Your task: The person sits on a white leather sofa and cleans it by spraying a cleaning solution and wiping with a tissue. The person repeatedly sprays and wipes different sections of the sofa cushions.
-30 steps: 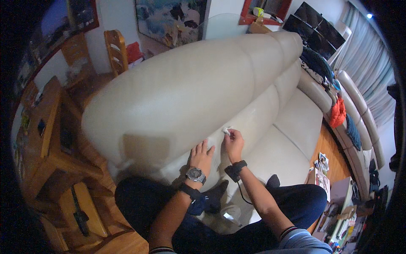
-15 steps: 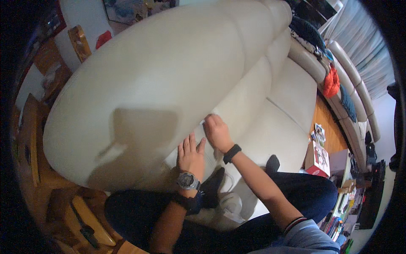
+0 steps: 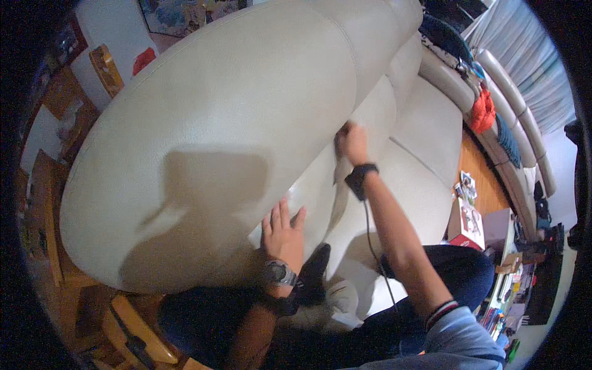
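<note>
My left hand point(image 3: 285, 239) lies flat on the beige sofa point(image 3: 277, 92), fingers spread, at the fold where the backrest meets the seat. A pale edge point(image 3: 254, 236), perhaps of a sheet, shows beside its fingers. Farther up and right along that fold is my right hand point(image 3: 353, 143), its fingers curled in against the backrest. Whatever the fingers may grip is hidden. A greyish strip, perhaps only shadow, shows just below them. A white rounded thing point(image 3: 340, 297) with a pale flap rests between my legs.
A dark cord point(image 3: 371, 237) hangs from my right wristband. A white and red box point(image 3: 466, 225) stands on the floor to the right, near a crowded shelf. Beyond it curves another sofa section with an orange cloth point(image 3: 483, 112). Wooden chair parts point(image 3: 140, 330) are at lower left.
My right hand has moved up and right along the fold, away from my left hand. My left hand stays flat in nearly the same place. The wristband's cord has come into view.
</note>
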{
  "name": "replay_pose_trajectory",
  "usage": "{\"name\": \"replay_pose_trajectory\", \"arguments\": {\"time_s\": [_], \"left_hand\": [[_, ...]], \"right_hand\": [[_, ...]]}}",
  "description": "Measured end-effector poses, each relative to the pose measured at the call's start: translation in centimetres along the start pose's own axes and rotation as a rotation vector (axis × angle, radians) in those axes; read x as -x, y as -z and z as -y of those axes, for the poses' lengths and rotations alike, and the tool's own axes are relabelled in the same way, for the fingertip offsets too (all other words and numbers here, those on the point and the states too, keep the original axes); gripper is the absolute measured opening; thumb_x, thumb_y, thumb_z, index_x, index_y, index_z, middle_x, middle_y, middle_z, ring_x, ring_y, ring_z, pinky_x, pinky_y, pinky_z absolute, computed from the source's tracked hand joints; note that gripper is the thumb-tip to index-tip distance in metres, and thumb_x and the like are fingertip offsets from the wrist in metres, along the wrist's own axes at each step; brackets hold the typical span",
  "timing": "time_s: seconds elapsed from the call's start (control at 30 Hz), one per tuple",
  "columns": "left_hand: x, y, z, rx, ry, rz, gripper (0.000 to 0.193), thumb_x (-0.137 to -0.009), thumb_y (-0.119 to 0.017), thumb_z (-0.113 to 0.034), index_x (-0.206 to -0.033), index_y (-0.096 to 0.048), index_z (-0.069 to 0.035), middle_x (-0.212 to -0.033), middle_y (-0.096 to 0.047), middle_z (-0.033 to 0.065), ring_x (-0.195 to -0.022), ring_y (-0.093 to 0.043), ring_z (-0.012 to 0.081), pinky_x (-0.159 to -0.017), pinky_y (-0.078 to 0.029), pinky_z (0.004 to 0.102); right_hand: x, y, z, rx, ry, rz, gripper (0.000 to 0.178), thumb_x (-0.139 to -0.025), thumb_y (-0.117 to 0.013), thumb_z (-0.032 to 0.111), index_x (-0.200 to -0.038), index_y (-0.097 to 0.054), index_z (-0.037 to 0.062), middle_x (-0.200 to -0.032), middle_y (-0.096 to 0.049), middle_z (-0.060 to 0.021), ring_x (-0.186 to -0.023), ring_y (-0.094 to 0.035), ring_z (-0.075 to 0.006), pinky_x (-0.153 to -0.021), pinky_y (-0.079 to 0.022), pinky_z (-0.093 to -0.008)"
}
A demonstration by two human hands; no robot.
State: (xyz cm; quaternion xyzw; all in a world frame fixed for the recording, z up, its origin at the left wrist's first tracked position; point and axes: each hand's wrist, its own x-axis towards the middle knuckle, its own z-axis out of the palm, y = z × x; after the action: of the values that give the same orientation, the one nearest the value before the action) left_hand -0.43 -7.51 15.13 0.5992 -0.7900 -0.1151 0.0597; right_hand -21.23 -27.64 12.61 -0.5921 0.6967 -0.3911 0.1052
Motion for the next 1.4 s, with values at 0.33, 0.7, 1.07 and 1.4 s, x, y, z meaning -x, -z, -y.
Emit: {"name": "replay_pose_trajectory", "arguments": {"time_s": [0.33, 0.7, 1.07, 1.4], "left_hand": [[-0.8, -0.6, -0.1, 0.055, -0.015, -0.098, 0.039, -0.086, -0.037, -0.008, -0.120, -0.055, -0.015, -0.143, -0.027, 0.0182, -0.133, -0.025, 0.0324, -0.108, -0.020, 0.0460], [-0.4, -0.1, -0.6, -0.010, -0.053, -0.061, 0.042, -0.084, -0.042, -0.009, -0.122, -0.054, -0.019, -0.147, -0.020, 0.0162, -0.136, -0.020, 0.0293, -0.109, -0.015, 0.0472], [-0.1, -0.5, 0.0, 0.056, -0.084, -0.038, 0.037, -0.085, -0.041, -0.011, -0.116, -0.058, -0.018, -0.144, -0.027, 0.0149, -0.134, -0.023, 0.0296, -0.108, -0.015, 0.0496], [0.0, -0.8, -0.3, 0.048, -0.100, -0.016, 0.039, -0.081, -0.047, -0.010, -0.117, -0.058, -0.021, -0.146, -0.022, 0.0150, -0.136, -0.019, 0.0296, -0.108, -0.011, 0.0544]], "right_hand": [[10.9, -1.6, 4.6, 0.033, 0.426, 0.265, 0.017, -0.069, -0.057, 0.000, -0.086, -0.056, -0.0042, -0.080, -0.056, -0.0222, -0.082, -0.056, -0.0390, -0.072, -0.046, -0.0445], [-3.5, 0.2, -1.7, 0.198, 0.136, 0.101, 0.016, -0.068, -0.059, 0.005, -0.082, -0.059, -0.0030, -0.083, -0.060, -0.0245, -0.080, -0.058, -0.0405, -0.071, -0.048, -0.0443], [12.5, -1.5, 5.9, -0.099, 0.328, 0.132, 0.012, -0.071, -0.056, 0.001, -0.082, -0.054, -0.0047, -0.080, -0.054, -0.0229, -0.079, -0.052, -0.0401, -0.071, -0.045, -0.0452], [-2.9, -1.5, -1.0, 0.221, 0.192, -0.033, 0.013, -0.066, -0.062, 0.008, -0.072, -0.065, -0.0028, -0.072, -0.061, -0.0228, -0.066, -0.060, -0.0390, -0.062, -0.050, -0.0436]]}}
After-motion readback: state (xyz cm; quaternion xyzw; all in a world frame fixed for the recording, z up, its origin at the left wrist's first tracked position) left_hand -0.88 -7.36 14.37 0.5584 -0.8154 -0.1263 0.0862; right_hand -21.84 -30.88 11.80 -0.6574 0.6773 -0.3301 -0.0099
